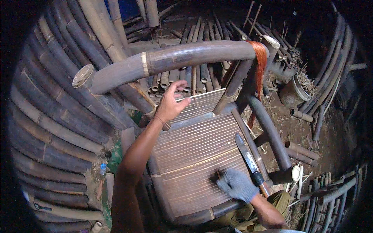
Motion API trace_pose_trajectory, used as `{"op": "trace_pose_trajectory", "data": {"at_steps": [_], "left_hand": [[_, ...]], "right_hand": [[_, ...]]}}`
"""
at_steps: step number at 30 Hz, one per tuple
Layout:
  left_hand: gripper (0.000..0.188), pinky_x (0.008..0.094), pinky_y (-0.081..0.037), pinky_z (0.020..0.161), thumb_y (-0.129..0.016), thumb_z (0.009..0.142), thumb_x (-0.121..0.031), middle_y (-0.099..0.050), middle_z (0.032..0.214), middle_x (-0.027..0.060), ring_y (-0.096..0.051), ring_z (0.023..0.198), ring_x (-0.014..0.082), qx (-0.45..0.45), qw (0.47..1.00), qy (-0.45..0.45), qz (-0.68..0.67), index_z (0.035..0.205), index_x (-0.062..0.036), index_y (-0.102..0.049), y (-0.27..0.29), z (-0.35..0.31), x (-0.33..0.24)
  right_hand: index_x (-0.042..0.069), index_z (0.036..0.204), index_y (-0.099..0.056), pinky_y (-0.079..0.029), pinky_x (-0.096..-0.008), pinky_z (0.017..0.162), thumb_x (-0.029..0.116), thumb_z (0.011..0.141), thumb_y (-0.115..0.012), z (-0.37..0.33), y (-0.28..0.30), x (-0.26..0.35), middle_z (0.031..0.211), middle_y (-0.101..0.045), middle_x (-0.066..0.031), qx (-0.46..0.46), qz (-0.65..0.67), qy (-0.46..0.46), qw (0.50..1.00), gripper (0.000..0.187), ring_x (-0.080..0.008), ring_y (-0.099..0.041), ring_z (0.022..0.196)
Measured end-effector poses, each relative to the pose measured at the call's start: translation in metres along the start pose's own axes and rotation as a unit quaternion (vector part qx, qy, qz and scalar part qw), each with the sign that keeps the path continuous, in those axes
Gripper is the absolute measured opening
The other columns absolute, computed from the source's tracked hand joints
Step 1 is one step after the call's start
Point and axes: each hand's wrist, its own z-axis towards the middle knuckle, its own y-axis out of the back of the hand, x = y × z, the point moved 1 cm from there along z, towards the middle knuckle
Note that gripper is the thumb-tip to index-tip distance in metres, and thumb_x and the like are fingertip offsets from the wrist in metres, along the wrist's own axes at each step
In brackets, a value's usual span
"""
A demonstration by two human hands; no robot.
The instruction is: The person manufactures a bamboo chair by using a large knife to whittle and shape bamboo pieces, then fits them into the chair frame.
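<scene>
A bamboo chair [194, 145] with a slatted seat and a thick curved top rail [202, 52] stands before me. My left hand [173, 103], bare, is raised beside the light slats [208, 101] of the backrest, thumb and fingers apart. A thin dark strand runs close to its fingertips. Over the seat's near right part is my right hand [237, 185] in a grey knit glove. Its fingers are curled round a small dark, blurred thing I cannot make out. A knife [245, 151] with a dark-banded handle lies along the seat's right side.
Orange strands [260, 66] hang over the top rail's right end. Bamboo poles are stacked at the left [58, 128] and behind the chair [204, 72]. A bucket of scraps [293, 91] stands at the back right. A bamboo frame [330, 202] lies at the lower right.
</scene>
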Motion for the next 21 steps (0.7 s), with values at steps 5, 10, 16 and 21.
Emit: {"op": "trace_pose_trajectory", "data": {"at_steps": [5,10,16,21], "left_hand": [[0.075,0.0435,-0.046,0.102,-0.058,0.077,-0.007,-0.05,0.144,0.0156,-0.05,0.13,0.0308,0.043,0.997,0.015,0.055,0.15,-0.0115,-0.039,0.003,-0.001,0.006],[0.072,0.0477,-0.04,0.108,-0.056,0.078,-0.016,-0.045,0.149,0.017,-0.045,0.134,0.0361,0.083,0.95,0.002,0.302,0.148,-0.0111,-0.04,0.001,-0.003,0.005],[0.063,0.0473,-0.047,0.098,-0.06,0.075,-0.022,-0.056,0.131,0.0156,-0.053,0.123,0.0325,0.111,0.89,-0.012,0.442,0.134,-0.0041,-0.05,-0.012,-0.01,-0.001],[0.058,0.0485,-0.048,0.091,-0.063,0.074,-0.023,-0.059,0.12,0.0146,-0.056,0.117,0.0327,0.105,0.888,-0.022,0.446,0.127,-0.0034,-0.053,-0.008,-0.013,-0.005]], "right_hand": [[0.004,0.077,-0.061,-0.053,-0.0501,0.071,0.043,0.094,-0.057,-0.127,0.018,-0.002,0.076,-0.063,-0.0213,0.026,0.097,-0.112,0.989,0.043,-0.0416,-0.062,0.076],[0.007,0.104,-0.068,-0.053,-0.0474,0.077,0.03,0.091,-0.064,-0.144,0.061,-0.009,0.087,-0.064,-0.0191,-0.096,-0.038,-0.202,0.974,0.027,-0.0399,-0.065,0.083],[-0.007,0.146,-0.034,-0.037,-0.0422,0.111,0.02,0.088,-0.071,-0.046,0.084,0.023,0.143,-0.045,-0.029,-0.404,-0.06,-0.176,0.896,0.074,-0.0415,-0.042,0.136],[-0.006,0.128,-0.052,-0.044,-0.0421,0.101,0.02,0.076,-0.078,0.117,0.087,0.033,0.118,-0.061,-0.0244,-0.394,0.019,-0.01,0.919,0.064,-0.0403,-0.055,0.117]]}}
